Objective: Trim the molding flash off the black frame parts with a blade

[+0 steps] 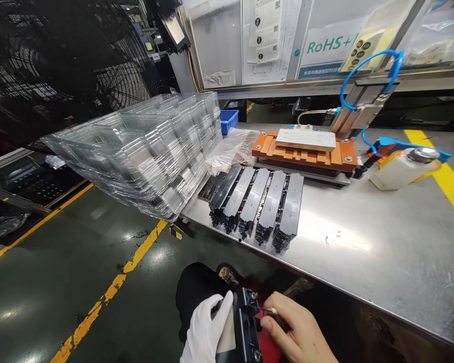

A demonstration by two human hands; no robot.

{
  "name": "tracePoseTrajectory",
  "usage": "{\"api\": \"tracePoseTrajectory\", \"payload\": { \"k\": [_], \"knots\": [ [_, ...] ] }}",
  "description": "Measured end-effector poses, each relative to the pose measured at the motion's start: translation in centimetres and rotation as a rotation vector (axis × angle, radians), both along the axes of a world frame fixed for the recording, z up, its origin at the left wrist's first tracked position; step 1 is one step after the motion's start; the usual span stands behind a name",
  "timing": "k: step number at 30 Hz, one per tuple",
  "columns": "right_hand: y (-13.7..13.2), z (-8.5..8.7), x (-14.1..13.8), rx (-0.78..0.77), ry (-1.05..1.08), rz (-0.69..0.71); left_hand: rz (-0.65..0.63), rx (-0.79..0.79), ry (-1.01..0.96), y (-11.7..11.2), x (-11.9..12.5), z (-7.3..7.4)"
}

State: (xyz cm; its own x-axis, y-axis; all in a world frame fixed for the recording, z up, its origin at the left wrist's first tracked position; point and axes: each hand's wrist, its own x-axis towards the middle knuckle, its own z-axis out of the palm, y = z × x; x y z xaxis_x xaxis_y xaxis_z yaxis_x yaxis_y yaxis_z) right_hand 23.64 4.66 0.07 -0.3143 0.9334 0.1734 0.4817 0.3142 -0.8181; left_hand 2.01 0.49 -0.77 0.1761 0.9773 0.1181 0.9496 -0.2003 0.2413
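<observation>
My left hand (205,327), in a white glove, is closed around a black plastic housing (245,330) held low over my lap. The housing has a light grey face on its left side and round screw-like details along its right edge. My bare right hand (300,327) grips a small hand tool with a dark brown handle (280,319); its thin tip meets the housing's right edge. Fingers partly cover the tool, so its exact kind is unclear. On the bench ahead, several similar black plastic housings (271,201) lie side by side near the front edge.
Clear plastic trays (136,151), stacked and wrapped in film, stand at left. Behind the housings is an orange fixture (346,156) with a white plate and blue air hoses. A white bottle (399,169) stands at right on the steel bench (382,242); a blue bin (229,120) sits behind.
</observation>
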Motion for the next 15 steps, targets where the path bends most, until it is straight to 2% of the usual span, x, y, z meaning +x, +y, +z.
{"api": "tracePoseTrajectory", "payload": {
  "k": [2,4,9,12,15],
  "knots": [
    [-0.1,0.1,-0.1,-0.112,0.065,0.015,-0.021,0.034,-0.022,-0.1,-0.3,-0.5],
    [-0.2,0.1,-0.2,-0.153,0.058,0.008,-0.033,0.037,-0.052,-0.2,-0.5,-0.8],
    [-0.8,-0.4,-0.5,-0.058,0.014,0.027,-0.049,-0.071,-0.178,-0.2,-0.7,-0.3],
    [-1.0,-0.6,-0.8,-0.076,0.036,-0.061,-0.044,-0.124,-0.229,-0.2,-0.9,0.0],
    [-0.9,-0.9,-1.2,-0.168,0.143,-0.146,-0.053,-0.177,-0.286,-0.3,-1.0,-0.3]
  ]
}}
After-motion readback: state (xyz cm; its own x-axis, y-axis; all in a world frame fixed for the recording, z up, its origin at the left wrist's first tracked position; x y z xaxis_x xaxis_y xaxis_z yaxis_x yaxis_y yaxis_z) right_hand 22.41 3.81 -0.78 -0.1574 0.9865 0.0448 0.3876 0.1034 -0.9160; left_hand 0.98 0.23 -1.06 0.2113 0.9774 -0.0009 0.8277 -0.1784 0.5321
